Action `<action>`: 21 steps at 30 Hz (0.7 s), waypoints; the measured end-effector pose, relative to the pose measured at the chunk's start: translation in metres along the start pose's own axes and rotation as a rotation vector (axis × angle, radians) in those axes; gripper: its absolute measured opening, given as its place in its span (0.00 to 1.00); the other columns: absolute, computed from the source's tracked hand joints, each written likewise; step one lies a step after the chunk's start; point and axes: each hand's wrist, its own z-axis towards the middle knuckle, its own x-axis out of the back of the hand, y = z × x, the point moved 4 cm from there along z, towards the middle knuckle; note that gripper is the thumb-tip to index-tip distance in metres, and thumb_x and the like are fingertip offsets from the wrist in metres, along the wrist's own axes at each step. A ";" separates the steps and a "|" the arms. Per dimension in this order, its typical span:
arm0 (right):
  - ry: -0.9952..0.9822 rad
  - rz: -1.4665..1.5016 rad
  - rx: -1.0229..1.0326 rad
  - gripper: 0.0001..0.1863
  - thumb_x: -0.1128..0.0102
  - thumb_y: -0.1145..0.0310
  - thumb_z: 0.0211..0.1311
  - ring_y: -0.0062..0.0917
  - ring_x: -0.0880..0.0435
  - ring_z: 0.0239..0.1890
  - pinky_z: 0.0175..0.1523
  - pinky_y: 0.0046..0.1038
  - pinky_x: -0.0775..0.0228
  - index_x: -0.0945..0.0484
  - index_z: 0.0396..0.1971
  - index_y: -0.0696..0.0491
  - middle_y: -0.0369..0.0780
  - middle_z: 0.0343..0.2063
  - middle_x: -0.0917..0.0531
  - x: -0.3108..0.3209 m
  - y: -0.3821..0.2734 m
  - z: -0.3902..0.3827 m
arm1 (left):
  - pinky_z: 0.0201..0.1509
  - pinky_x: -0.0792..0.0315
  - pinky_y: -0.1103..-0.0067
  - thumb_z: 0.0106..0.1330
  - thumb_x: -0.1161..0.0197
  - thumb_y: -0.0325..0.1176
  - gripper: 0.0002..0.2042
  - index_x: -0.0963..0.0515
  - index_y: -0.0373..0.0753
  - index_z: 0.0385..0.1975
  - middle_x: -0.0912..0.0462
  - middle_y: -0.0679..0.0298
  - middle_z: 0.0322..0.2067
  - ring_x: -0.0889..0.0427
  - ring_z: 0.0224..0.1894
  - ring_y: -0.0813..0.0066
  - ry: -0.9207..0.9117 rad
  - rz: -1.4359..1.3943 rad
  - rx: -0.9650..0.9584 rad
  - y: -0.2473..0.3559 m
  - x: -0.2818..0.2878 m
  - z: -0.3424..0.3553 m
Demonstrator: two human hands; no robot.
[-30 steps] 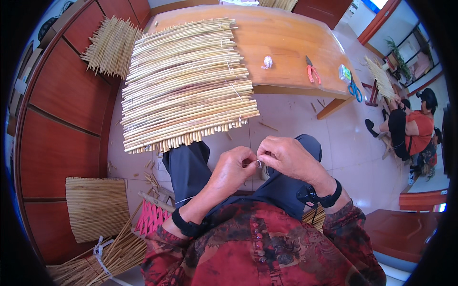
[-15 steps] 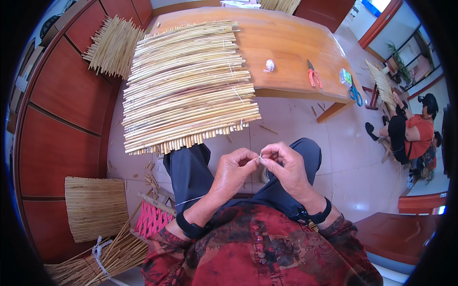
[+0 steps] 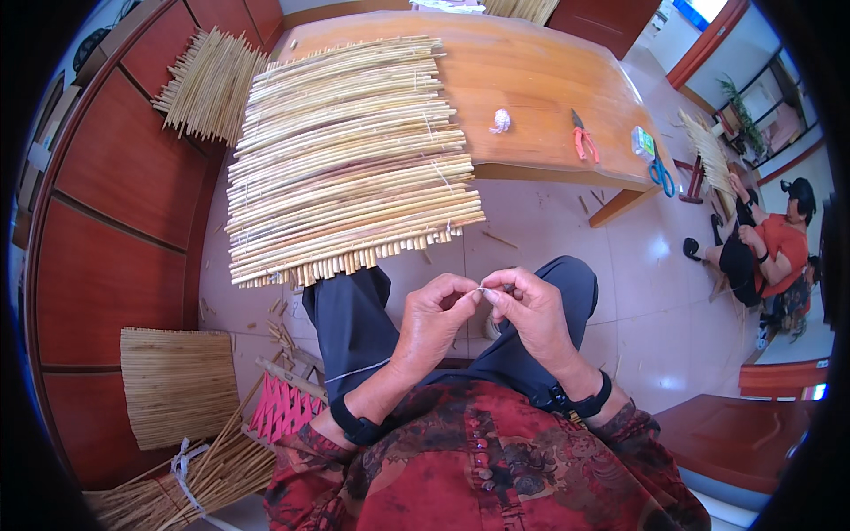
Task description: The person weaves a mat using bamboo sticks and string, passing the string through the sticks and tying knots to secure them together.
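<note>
My left hand (image 3: 434,323) and my right hand (image 3: 527,319) meet fingertip to fingertip above my lap, both pinching a small piece of thin pale string (image 3: 480,290); its exact shape is too small to make out. A length of pale cord (image 3: 359,372) crosses my left trouser leg. Just beyond my hands, a large mat of straight cane sticks (image 3: 345,159), bound with white thread, lies on the wooden table (image 3: 531,71) and overhangs its near edge. A white crumpled bunch of string (image 3: 500,121), red-handled pliers (image 3: 582,137), blue scissors (image 3: 660,177) and a small clear box (image 3: 643,142) lie to the right.
Red cabinets (image 3: 115,248) line the left, with a stick pile (image 3: 208,84) and leaning mat (image 3: 177,385). A tied reed bundle (image 3: 212,478) and pink-webbed stool (image 3: 283,403) are lower left. A co-worker in orange (image 3: 779,248) sits far right; a dark wooden surface (image 3: 726,434) is lower right.
My right hand has turned and shifted slightly, its fingertips now against my left hand's at the string. The co-worker's arm has moved, one hand now raised beside the distant mat.
</note>
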 end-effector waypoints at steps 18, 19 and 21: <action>-0.067 0.149 -0.082 0.07 0.47 0.75 0.59 0.09 0.31 0.23 0.28 0.11 0.37 0.25 0.38 0.58 0.31 0.27 0.24 -0.003 0.000 0.005 | 0.16 0.45 0.89 0.59 0.42 0.26 0.04 0.23 0.33 0.30 0.25 0.69 0.20 0.38 0.15 0.89 0.013 -0.160 0.115 -0.004 0.001 0.001; -0.068 0.131 -0.080 0.07 0.47 0.75 0.59 0.09 0.31 0.23 0.28 0.11 0.37 0.25 0.38 0.58 0.32 0.27 0.24 -0.002 0.001 0.005 | 0.16 0.45 0.89 0.59 0.42 0.26 0.04 0.23 0.32 0.30 0.25 0.68 0.20 0.38 0.14 0.88 -0.006 -0.183 0.146 -0.004 0.002 0.002; -0.073 0.114 -0.078 0.07 0.47 0.75 0.59 0.09 0.31 0.23 0.28 0.11 0.37 0.25 0.38 0.58 0.32 0.27 0.24 -0.003 0.001 0.005 | 0.16 0.45 0.89 0.59 0.43 0.26 0.04 0.23 0.32 0.29 0.25 0.67 0.20 0.38 0.14 0.88 -0.020 -0.215 0.172 -0.004 0.003 0.003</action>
